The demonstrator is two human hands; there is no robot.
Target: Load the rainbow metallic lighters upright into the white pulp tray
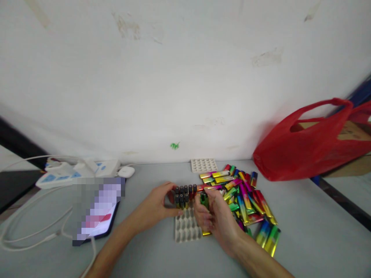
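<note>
A pale moulded tray with rows of hollows lies on the table in front of me. In its far rows stand several upright lighters with black tops. My left hand curls round the left side of this group, thumb in front and fingers behind, touching the lighters. My right hand is closed round a green lighter, its dark top pointing up, just right of the standing group. To the right and behind that hand spreads a loose pile of shiny multicoloured lighters.
A second pale tray lies by the wall. On the left are a white power strip, a white plug-like piece, cables and a lit phone. A red plastic bag holding cardboard stands at the right.
</note>
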